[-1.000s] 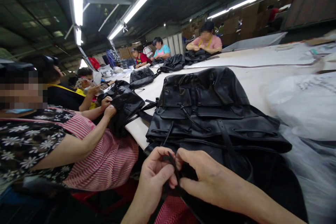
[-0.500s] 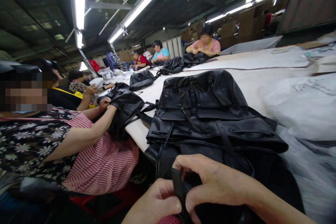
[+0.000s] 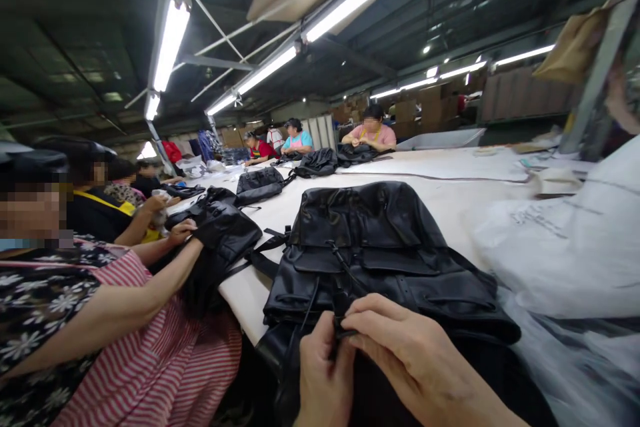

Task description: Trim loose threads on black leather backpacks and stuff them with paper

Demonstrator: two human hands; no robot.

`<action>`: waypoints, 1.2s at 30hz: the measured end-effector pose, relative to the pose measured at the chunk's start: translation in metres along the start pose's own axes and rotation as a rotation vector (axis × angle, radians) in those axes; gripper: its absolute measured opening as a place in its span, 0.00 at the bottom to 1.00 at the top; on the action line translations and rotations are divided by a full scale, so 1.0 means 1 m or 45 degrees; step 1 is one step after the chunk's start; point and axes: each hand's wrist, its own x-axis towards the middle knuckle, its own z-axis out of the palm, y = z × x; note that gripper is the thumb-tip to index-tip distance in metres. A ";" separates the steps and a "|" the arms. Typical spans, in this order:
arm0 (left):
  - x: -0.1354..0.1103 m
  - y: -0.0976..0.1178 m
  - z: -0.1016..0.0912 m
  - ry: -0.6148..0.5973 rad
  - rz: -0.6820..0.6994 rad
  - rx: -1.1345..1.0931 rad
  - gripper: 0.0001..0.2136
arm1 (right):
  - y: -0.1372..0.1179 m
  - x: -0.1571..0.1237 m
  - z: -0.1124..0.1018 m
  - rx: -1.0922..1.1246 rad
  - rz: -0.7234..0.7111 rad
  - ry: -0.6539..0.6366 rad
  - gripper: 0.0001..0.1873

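A black leather-look backpack [image 3: 370, 267] lies on the white table in front of me, its lower part hanging over the near edge. My left hand [image 3: 327, 367] pinches a black strap [image 3: 343, 303] of the bag between thumb and fingers. Close against it, my right hand [image 3: 405, 347] is closed on the same strap, fingertips together at its end. A small dark piece shows between the fingertips, too covered to make out. A thin black cord [image 3: 345, 260] lies across the bag's front, just beyond my hands.
Clear plastic bags [image 3: 565, 233] bulge at my right. A co-worker in a striped apron [image 3: 165, 360] sits close on my left, hands inside another black bag [image 3: 225, 233]. More people and black bags line the long white table [image 3: 430, 180]. Light tubes hang overhead.
Both hands have moved up and forward to the bag's front, with the strap now lying away from me. My view has tilted up and turned slightly right.
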 end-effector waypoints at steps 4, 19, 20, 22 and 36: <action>0.019 0.004 0.016 -0.014 0.040 0.018 0.14 | 0.006 0.001 -0.010 -0.004 0.038 0.122 0.10; 0.022 -0.026 0.020 -0.029 0.020 -0.157 0.13 | 0.023 -0.001 0.021 0.740 0.653 0.145 0.16; 0.022 -0.025 0.018 -0.043 0.009 -0.151 0.13 | 0.026 0.002 0.021 0.846 0.722 0.168 0.18; 0.022 -0.021 0.015 -0.082 -0.011 -0.144 0.11 | 0.032 0.004 0.020 0.975 0.821 0.182 0.22; 0.015 -0.047 0.011 -0.099 -0.008 0.065 0.11 | 0.056 0.003 0.040 0.972 0.936 0.340 0.31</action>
